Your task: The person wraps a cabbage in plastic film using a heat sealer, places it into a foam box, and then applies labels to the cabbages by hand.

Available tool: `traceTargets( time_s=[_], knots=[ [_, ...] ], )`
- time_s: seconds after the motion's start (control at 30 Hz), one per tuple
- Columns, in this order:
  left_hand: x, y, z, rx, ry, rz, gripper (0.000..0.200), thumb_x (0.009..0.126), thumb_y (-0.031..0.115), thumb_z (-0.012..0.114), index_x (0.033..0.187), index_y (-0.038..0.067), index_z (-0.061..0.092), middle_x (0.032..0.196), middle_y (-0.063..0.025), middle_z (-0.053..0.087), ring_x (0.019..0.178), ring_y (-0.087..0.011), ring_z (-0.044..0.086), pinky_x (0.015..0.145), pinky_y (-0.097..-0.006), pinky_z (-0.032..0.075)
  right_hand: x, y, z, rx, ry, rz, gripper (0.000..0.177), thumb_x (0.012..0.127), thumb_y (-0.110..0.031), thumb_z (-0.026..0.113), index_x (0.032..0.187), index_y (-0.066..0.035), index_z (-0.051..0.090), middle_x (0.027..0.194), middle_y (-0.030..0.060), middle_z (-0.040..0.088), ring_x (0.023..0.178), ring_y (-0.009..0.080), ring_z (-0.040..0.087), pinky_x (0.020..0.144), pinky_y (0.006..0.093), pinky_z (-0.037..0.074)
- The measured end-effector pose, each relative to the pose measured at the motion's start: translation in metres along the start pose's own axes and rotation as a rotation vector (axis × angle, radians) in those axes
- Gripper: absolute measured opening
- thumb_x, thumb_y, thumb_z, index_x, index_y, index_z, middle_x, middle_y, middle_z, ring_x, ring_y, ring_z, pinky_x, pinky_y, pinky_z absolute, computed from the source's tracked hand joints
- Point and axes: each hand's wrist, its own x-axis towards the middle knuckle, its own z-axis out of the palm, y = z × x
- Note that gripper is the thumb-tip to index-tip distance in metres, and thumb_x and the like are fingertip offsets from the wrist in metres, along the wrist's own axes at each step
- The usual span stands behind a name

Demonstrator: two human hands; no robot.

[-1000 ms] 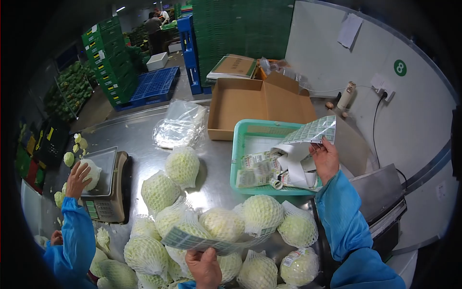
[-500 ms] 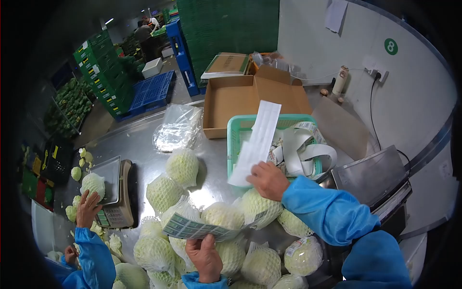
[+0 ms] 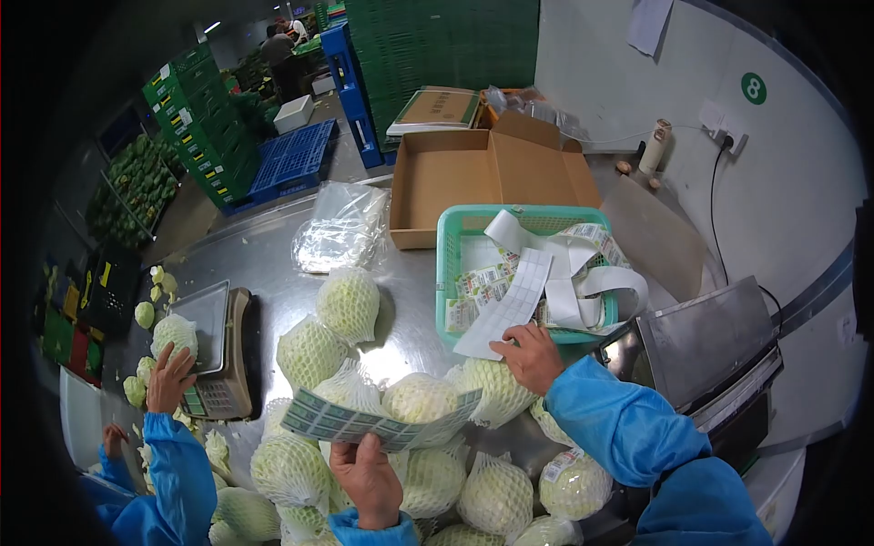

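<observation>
My left hand (image 3: 367, 482) pinches the lower edge of a long sheet of greenish labels (image 3: 364, 426), which curves over the vegetables. A white gridded backing sheet (image 3: 523, 296) leans over the front rim of the mint-green basket (image 3: 443, 264); its lower end is pinched in my right hand (image 3: 530, 359). Rolls of white label strip (image 3: 601, 282) and loose printed labels lie in the basket. Pale, round, cabbage-like vegetables in white foam nets (image 3: 349, 305) crowd the steel table around my hands. One wrapped vegetable (image 3: 575, 482) at the front right carries a label.
A co-worker's hand (image 3: 170, 378) rests on a netted vegetable at the scale (image 3: 221, 350) on the left. Behind stand an open cardboard box (image 3: 442, 177) and a pile of clear plastic bags (image 3: 339, 232). A metal-cased machine (image 3: 701, 332) is at the right.
My right hand has lowered the white sheet toward the basket, its upper end dropping. My left hand and the label sheet have shifted slightly left in view. The camera view has moved a little.
</observation>
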Motion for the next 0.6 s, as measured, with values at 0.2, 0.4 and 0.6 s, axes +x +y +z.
traceTargets(
  time_s=[0.2, 0.4, 0.6],
  knots=[
    [0.023, 0.012, 0.018, -0.024, -0.031, -0.065, 0.028, 0.083, 0.002, 0.054, 0.111, -0.002, 0.053, 0.104, -0.0092, 0.061, 0.091, -0.0173, 0.06, 0.083, -0.0316, 0.047, -0.015, -0.018, -0.009, 0.2, -0.007, 0.106, 0.033, 0.072, 0.001, 0.058, 0.103, -0.009, 0.064, 0.1, 0.0109, 0.055, 0.087, 0.0263, 0.055, 0.074, 0.0355, 0.045],
    [0.033, -0.012, 0.012, -0.022, -0.057, -0.526, 0.028, 0.087, 0.008, 0.053, 0.113, 0.0, 0.052, 0.105, -0.0074, 0.061, 0.092, -0.016, 0.059, 0.083, -0.03, 0.046, -0.037, -0.048, -0.027, 0.424, 0.022, 0.095, 0.035, 0.071, 0.01, 0.053, 0.103, -0.001, 0.061, 0.119, 0.0166, 0.051, 0.095, 0.0284, 0.059, 0.078, 0.0328, 0.051],
    [0.046, -0.017, 0.009, 0.013, -0.189, -0.705, 0.034, 0.089, 0.016, 0.051, 0.12, 0.003, 0.048, 0.115, -0.0101, 0.057, 0.104, -0.0208, 0.054, 0.089, -0.0355, 0.044, -0.057, -0.058, -0.049, 0.499, -0.007, 0.111, 0.041, 0.066, 0.015, 0.05, 0.103, 0.002, 0.062, 0.123, 0.0196, 0.049, 0.107, 0.0313, 0.055, 0.083, 0.0323, 0.049]
  ],
)
